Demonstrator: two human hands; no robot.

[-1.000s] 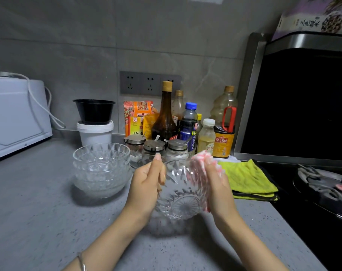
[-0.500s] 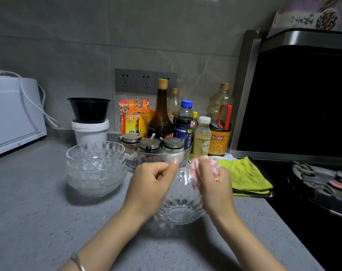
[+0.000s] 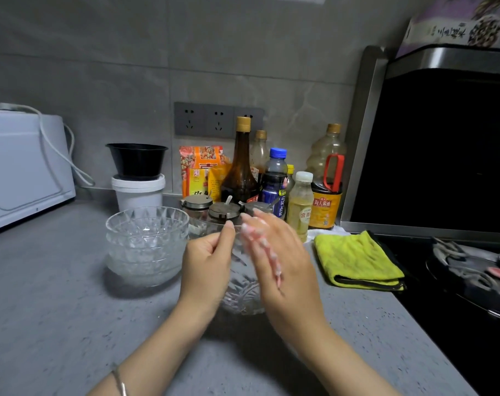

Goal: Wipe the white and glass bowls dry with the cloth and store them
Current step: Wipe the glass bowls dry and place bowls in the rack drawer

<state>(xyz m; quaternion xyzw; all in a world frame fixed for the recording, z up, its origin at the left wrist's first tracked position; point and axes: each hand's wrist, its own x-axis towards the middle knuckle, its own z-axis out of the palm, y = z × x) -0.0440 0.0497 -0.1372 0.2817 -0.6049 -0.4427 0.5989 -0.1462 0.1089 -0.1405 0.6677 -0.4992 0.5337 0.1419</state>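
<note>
**Glass bowl mid-wipe, storing not begun**

Glass is what you have in hand: one glass bowl (image 3: 243, 295) held on edge just above the counter (image 3: 57, 310), between your two hands. Your left hand (image 3: 207, 264) has its fingers curled and the thumb pinching the near rim. Your right hand (image 3: 285, 261) lies with straight fingers flat against the other side, pressing the pink-and-white cloth (image 3: 257, 241) to the glass. The thumb is hidden, so I cannot tell whether it also hooks the cloth.

By my reading you are in the drying step. The stack of glass bowls (image 3: 147, 244) just to your left looks like bowls already wiped, though that cannot be confirmed from here. No white bowl is visible, and nothing has been put away, so the storing is all ahead.

Close behind the bowl stand the spice jars (image 3: 224, 211) and a row of bottles (image 3: 240, 172). A wide swing could knock them. A yellow towel (image 3: 357, 258) lies to your right beside the stove (image 3: 471, 275). Further left are a white tub (image 3: 138, 192) with a black bowl (image 3: 137, 158) on top, and the microwave (image 3: 23, 167).
</note>
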